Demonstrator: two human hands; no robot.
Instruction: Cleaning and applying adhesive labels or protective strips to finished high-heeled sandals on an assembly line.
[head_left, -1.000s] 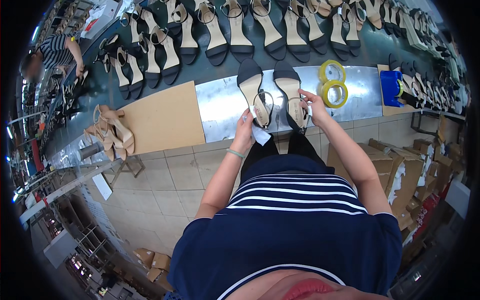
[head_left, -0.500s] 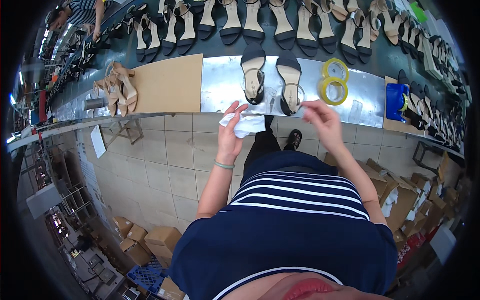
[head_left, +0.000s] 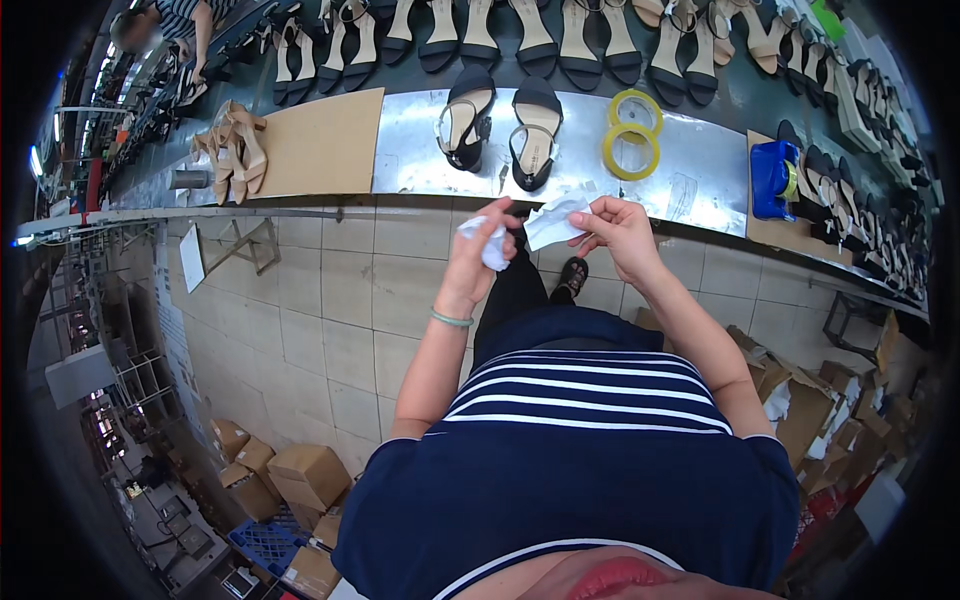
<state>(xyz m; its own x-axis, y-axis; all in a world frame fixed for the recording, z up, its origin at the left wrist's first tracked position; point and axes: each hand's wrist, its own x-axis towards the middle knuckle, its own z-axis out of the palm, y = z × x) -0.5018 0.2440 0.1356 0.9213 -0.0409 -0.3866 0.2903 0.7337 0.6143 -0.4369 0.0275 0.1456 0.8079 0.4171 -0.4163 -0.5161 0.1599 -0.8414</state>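
My left hand (head_left: 470, 262) is closed around a crumpled wad of white tissue paper (head_left: 495, 252), just off the bench's front edge. Beside it, my right hand (head_left: 624, 238) pinches a flatter piece of white tissue paper (head_left: 552, 224) between thumb and fingers. The two papers are close together; whether they are joined I cannot tell. On the metal bench top (head_left: 410, 150), just beyond my hands, stand two black open-toe sandals with ankle straps: a left one (head_left: 466, 112) and a right one (head_left: 537, 120), toes pointing away from me.
Two yellow tape rolls (head_left: 630, 150) lie right of the sandals. A blue tape dispenser (head_left: 770, 180) stands farther right. Beige sandals (head_left: 238, 155) stand by a cardboard sheet (head_left: 310, 145) at left. Rows of sandals (head_left: 480, 35) line the far side. Cardboard boxes (head_left: 308, 475) stand behind me.
My right hand has moved from beside the right sandal's heel toward my left hand and now holds tissue paper. The paper in my left hand is more bunched up. The view has shifted slightly.
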